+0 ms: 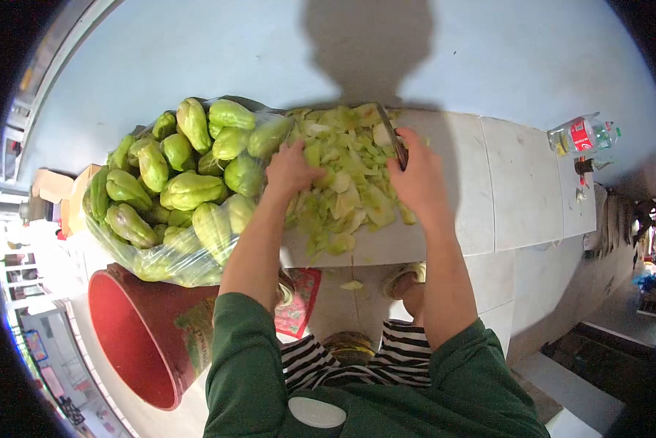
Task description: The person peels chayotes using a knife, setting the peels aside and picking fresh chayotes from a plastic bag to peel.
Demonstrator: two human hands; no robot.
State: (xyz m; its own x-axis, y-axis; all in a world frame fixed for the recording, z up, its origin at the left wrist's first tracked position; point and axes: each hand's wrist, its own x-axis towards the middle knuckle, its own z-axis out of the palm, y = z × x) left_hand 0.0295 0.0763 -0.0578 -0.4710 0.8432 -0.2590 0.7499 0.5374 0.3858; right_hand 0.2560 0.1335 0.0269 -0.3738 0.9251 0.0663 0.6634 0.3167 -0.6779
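Observation:
A pile of chopped pale-green chayote pieces (342, 193) lies on the tiled ledge in front of me. At its left side, my left hand (294, 169) touches the pieces with its fingers apart. On the right, my right hand (416, 171) is closed around a dark knife (392, 135), its blade slanting up and away along the pile's right edge. Much of the knife's handle is hidden by the hand. Left of the pile, whole green chayotes (193, 190) fill a large clear plastic bag (182, 271), open at the top.
A red bucket (127, 339) lies tilted at the lower left, below the bag. The tiled ledge (521, 182) runs right to a clear plastic bottle with a red label (582, 136) lying near its end. A pale wall (196, 51) stands behind. Between my feet is a fallen piece (352, 285).

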